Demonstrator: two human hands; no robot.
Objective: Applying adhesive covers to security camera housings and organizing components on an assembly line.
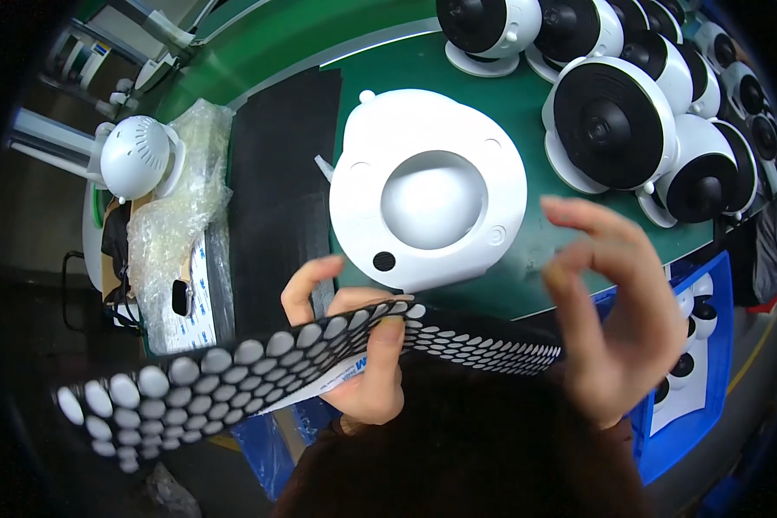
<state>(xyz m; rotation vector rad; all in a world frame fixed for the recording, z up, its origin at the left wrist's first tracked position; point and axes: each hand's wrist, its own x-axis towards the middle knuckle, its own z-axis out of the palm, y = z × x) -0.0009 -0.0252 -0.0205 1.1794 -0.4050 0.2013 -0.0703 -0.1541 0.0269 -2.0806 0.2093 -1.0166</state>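
Many round cameras [613, 121] crowd behind the white base [429, 200]; left hand [363, 345] fingers pinch a pad sheet [233, 371], right hand [613, 319] fingers loosely spread.

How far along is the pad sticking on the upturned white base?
One black round pad already sits on the white base. The left hand holds the pad sheet; the right hand hovers beside it, fingers open. The base's other recesses look bare.
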